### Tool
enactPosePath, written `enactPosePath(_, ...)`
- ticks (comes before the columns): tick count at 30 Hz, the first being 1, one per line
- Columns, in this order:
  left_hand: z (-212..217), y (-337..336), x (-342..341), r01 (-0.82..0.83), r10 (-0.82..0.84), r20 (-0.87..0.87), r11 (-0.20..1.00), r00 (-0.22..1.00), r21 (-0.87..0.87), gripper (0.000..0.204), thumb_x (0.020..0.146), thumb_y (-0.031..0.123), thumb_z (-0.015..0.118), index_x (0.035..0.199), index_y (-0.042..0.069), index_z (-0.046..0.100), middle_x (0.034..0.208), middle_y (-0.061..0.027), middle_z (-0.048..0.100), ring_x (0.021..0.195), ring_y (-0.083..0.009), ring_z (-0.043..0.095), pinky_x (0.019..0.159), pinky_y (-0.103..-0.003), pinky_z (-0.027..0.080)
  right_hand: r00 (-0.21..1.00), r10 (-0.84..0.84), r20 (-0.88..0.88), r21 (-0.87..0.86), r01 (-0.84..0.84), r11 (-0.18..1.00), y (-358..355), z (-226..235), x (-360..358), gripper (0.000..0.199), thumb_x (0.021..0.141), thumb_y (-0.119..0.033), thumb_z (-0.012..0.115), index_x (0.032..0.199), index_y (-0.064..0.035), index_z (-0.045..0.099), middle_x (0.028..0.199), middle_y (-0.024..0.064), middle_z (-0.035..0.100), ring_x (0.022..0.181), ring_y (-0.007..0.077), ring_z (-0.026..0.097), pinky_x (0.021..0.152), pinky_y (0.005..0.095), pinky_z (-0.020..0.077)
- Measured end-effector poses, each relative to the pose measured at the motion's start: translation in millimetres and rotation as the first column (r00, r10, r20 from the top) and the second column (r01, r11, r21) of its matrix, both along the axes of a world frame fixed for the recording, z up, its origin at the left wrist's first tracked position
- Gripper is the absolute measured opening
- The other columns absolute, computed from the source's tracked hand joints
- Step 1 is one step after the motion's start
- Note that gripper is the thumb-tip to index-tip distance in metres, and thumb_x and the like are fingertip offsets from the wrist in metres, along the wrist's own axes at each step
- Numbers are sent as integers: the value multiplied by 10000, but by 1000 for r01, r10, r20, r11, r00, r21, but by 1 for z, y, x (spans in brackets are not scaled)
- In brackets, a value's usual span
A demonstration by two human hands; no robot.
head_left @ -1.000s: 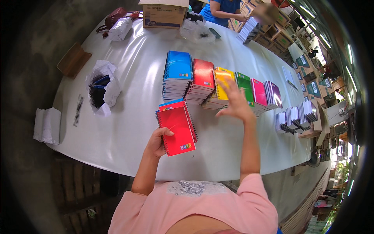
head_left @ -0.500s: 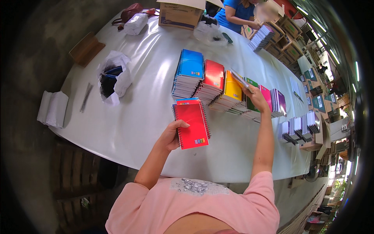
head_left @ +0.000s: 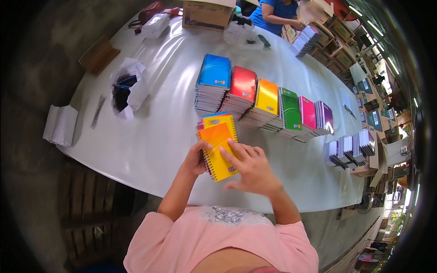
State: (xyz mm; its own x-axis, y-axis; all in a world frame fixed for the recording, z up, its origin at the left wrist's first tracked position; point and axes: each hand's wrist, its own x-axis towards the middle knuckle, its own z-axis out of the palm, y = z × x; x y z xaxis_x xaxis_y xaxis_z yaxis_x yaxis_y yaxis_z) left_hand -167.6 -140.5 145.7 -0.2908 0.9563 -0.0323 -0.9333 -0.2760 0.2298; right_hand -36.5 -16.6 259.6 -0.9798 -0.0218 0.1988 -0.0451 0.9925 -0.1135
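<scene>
My left hand (head_left: 195, 158) grips a small bundle of spiral notebooks by the left edge, thumb on top. A yellow-orange spiral notebook (head_left: 219, 168) is uppermost; bits of other covers show at the bundle's far end. Above its right side, my right hand (head_left: 255, 169) has its fingers apart, with the fingertips at the yellow cover. Beyond the bundle stands a slanting row of notebook piles: blue (head_left: 215, 72), red (head_left: 243, 83), yellow (head_left: 267, 98), green (head_left: 289, 109), pink (head_left: 307, 113) and purple (head_left: 325, 116).
More notebooks (head_left: 348, 148) are stacked at the table's right edge. On the left lie an open white bag (head_left: 139, 93), wire spirals (head_left: 97, 111) and a white wrapped package (head_left: 61, 126). A cardboard box (head_left: 207, 16) stands at the back. Across the table, a person in blue (head_left: 268, 18) handles a notebook stack (head_left: 305, 42).
My right hand has come back from the piles to the bundle. The yellow notebook now covers the red one that was uppermost. My left hand still holds the bundle.
</scene>
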Motion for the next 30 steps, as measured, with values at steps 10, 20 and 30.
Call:
enactPosePath(10,9,29,40,-60,56,167,998,984,23,506,670,49,506,1164,-46,445,1105,-174,573,987,-303,584,889,-402,472,835,-478,273,-41,506,861,220,-21,0,925,547,-134,801,1358,-251,371,1437,164,259,1342,298,227,1069,484,249)
enactPosePath(20,13,51,75,-71,78,116,996,990,-62,462,688,63,502,1139,-29,462,1051,-153,594,907,-263,617,810,-368,512,989,-144,39,-411,148,900,264,-27,10,631,687,51,588,1280,-133,474,1278,211,457,1178,320,468,1001,343,381)
enactPosePath(30,13,54,96,-142,154,87,982,984,-125,463,683,69,508,1137,-16,471,1038,-138,602,910,-256,621,801,-363,518,951,-308,-29,-245,292,925,225,-47,3,803,649,30,649,1341,-276,379,1413,250,249,1282,401,308,1023,418,317)
